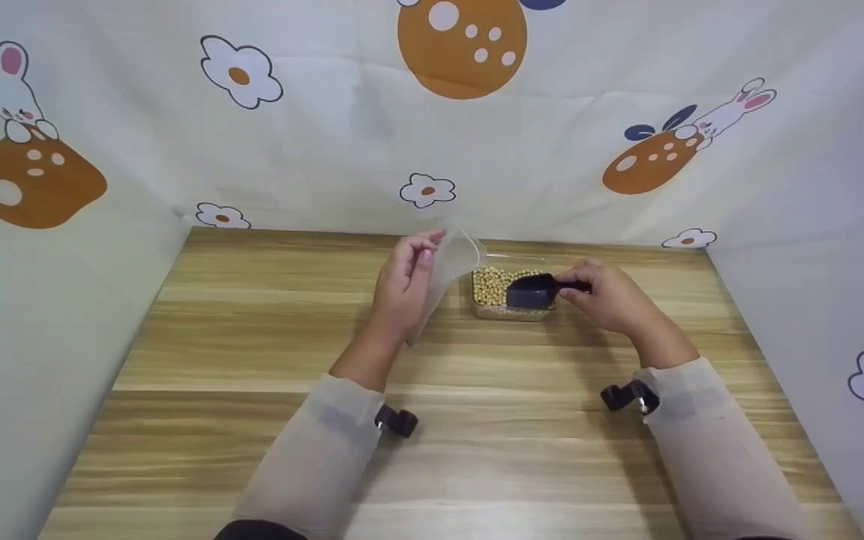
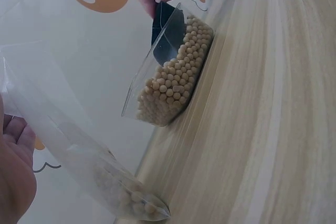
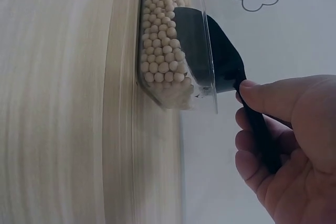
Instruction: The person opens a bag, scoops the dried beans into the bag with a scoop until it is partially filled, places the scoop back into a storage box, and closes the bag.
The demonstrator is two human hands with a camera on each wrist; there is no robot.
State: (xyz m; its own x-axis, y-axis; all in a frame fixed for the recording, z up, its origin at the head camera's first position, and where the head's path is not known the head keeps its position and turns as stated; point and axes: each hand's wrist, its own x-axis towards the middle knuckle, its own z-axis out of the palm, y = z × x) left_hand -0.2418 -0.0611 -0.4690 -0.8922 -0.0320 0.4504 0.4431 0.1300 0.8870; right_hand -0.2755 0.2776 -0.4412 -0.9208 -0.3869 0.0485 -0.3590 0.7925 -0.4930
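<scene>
In the head view my left hand (image 1: 402, 291) holds up a clear plastic bag (image 1: 450, 264) by its upper side, with its mouth spread. Several soybeans (image 2: 139, 202) lie in the bottom corner of the bag (image 2: 79, 145), as the left wrist view shows. My right hand (image 1: 606, 294) grips the handle of a black scoop (image 1: 528, 292). The scoop's blade dips into a clear plastic box (image 1: 511, 315) of yellow soybeans (image 1: 489, 285). Seen from the right wrist, the fingers and thumb wrap the scoop's handle (image 3: 260, 135), and the blade presses among the soybeans (image 3: 163, 45).
Under everything is a wood-grain table (image 1: 252, 322), with the box near its back edge. Behind and on both sides hangs a pale cloth (image 1: 327, 150) printed with oranges, rabbits and flowers. A dark wrist camera (image 1: 396, 421) sits on each sleeve.
</scene>
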